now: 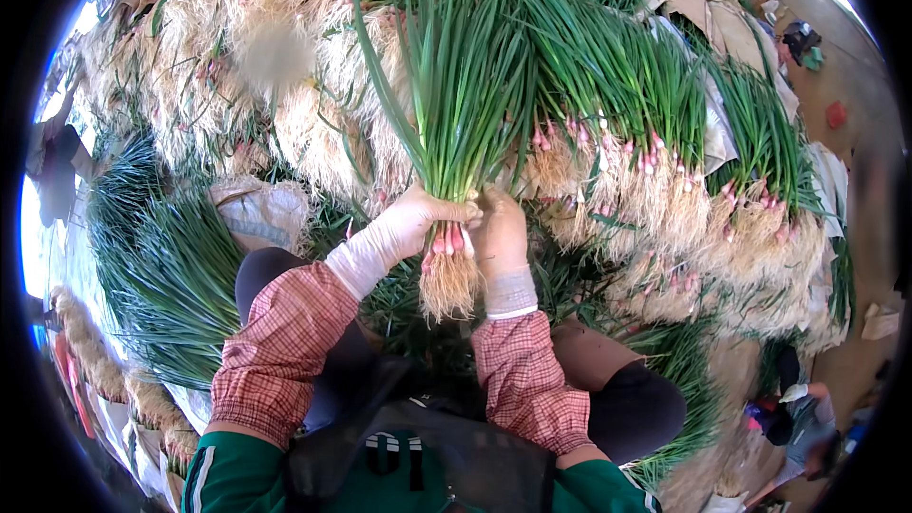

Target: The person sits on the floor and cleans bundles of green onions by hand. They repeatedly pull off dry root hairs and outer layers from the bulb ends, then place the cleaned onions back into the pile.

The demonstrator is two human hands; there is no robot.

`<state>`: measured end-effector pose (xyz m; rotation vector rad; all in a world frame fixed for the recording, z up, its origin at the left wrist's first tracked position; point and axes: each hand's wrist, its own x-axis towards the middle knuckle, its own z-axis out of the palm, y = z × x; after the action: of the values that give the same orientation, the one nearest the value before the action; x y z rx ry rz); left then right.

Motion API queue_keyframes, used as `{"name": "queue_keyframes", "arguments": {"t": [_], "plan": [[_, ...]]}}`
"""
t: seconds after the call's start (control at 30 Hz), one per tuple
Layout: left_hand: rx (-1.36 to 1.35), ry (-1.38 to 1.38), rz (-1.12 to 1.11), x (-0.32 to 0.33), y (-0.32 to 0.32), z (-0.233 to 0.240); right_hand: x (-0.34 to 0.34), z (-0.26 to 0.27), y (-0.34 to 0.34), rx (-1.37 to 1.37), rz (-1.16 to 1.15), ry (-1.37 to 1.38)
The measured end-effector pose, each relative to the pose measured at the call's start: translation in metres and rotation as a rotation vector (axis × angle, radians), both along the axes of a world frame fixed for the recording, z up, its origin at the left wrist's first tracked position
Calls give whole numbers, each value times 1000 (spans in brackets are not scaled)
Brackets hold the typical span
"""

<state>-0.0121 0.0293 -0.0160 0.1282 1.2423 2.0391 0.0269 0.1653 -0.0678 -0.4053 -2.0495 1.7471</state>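
Observation:
My left hand (420, 217), in a pale glove, is closed round the stems of a bunch of green scallion-like plants (456, 100) just above their pinkish bulbs. The leaves point away from me, and the pale roots (449, 288) hang towards my lap. My right hand (500, 228), also gloved, is at the right side of the same stems, its fingertips against the bunch by my left thumb. Whether its fingers grip a stem is hard to tell. Checked sleeves cover both forearms.
Bundled plants with bulbs and roots (641, 157) lie in rows ahead and right. Heaped pale roots (206, 50) rise at the upper left. Long green leaves (171, 278) lie beside my left knee, near a whitish sack (263, 214). Another person (809, 427) is at the lower right.

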Motion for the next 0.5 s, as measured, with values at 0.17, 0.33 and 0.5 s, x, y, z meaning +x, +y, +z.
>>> {"name": "queue_keyframes", "arguments": {"t": [0.17,0.33,0.5], "plan": [[-27,3,-127,-3,-13,7,28,-37,22,-564,13,125],[-65,-34,-47,-3,-18,4,82,-17,68,496,177,-494],[-58,-34,-163,-7,-21,13,29,51,37,594,-73,-332]]}}
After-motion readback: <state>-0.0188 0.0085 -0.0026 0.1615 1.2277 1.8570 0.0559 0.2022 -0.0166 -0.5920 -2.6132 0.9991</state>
